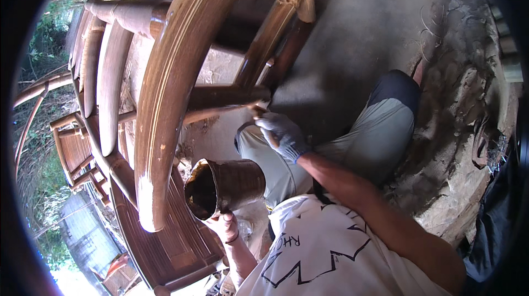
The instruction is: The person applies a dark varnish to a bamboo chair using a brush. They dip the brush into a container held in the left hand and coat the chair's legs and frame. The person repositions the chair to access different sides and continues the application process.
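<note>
My bare left hand (225,225) grips a dark, stained bucket (239,186) by its rim. The bucket is tilted, its mouth toward the left and its inside dark. A grey glove with a blue cuff covers my right hand (284,135), closed around a paintbrush (257,111) that shows only in part. The brush is at the end of a dark, glossy bamboo rail (226,97); whether it touches cannot be told. This rail belongs to a large bamboo furniture frame (184,59), whose thick curved pole stands left of the bucket. Brown shine covers much of the pole.
Below the curved pole lies a brown slatted bamboo seat (171,230). Another bamboo chair (74,147) stands farther left, near greenery. My bent legs (380,119) are on the grey floor (363,26). Rough rubble (452,169) and dark plastic sheeting (496,219) lie on the right.
</note>
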`<state>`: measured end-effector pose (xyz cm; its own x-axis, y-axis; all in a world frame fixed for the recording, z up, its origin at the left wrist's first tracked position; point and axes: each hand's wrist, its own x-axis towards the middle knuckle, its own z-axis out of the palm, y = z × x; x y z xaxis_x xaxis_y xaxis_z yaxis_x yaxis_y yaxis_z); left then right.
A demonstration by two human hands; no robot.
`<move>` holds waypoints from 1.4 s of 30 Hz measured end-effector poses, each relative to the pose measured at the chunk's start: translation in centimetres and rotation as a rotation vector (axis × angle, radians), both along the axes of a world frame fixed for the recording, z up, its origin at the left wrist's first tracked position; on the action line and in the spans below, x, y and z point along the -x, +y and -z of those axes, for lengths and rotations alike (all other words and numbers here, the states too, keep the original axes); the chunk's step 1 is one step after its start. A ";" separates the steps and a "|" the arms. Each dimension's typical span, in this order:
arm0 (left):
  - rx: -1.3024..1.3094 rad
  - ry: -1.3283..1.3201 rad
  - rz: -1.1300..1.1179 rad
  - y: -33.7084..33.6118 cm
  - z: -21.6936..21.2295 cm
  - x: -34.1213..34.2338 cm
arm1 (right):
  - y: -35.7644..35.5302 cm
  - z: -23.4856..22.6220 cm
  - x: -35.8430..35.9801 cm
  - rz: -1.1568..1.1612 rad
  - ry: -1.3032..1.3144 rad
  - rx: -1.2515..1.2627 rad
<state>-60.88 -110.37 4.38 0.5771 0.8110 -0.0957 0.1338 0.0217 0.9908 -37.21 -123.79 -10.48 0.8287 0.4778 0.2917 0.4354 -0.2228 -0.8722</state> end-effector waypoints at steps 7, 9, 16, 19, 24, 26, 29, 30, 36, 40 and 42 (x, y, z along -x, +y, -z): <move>0.005 0.008 -0.050 -0.9 -1.4 -1.2 | 0.2 5.2 -1.5 -0.347 -0.289 0.407; -0.084 0.065 -0.036 -0.1 -0.4 0.8 | -1.2 4.7 -1.2 -0.354 -0.002 0.601; -0.092 0.087 0.000 0.5 0.2 0.9 | 0.2 5.3 -5.0 -0.377 -0.236 0.200; -0.007 0.016 -0.013 0.1 -0.9 0.3 | -0.2 1.0 -5.6 -0.438 -0.455 0.140; -0.075 -0.040 0.003 -0.1 -0.9 -0.3 | -1.9 2.6 -6.8 -0.343 -0.363 0.075; -0.036 -0.010 -0.005 0.0 -1.0 -0.2 | -2.2 2.8 -7.5 -0.157 -0.087 0.215; -0.085 0.065 -0.004 -0.3 -1.5 -0.2 | -3.1 4.6 -11.2 0.578 0.443 -0.175; -0.074 0.092 0.002 -0.8 -2.2 -1.4 | -4.0 6.1 -15.0 0.844 0.721 -0.518; -0.104 -0.104 0.011 -1.4 -2.3 -3.3 | -10.3 9.3 -35.6 0.816 1.005 -1.775; -0.086 -0.127 0.025 -2.9 -3.6 -5.3 | -10.7 11.3 -38.2 0.878 1.023 -1.652; -0.079 -0.101 0.000 -2.6 -3.5 -4.1 | -7.3 12.2 -34.7 0.939 1.136 -1.676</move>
<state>-56.80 -112.93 7.90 0.5808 0.8136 0.0276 0.0329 -0.0573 0.9978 -2.51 -131.11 -22.71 0.6670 -0.1310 -0.7334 0.0120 0.9862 -0.1652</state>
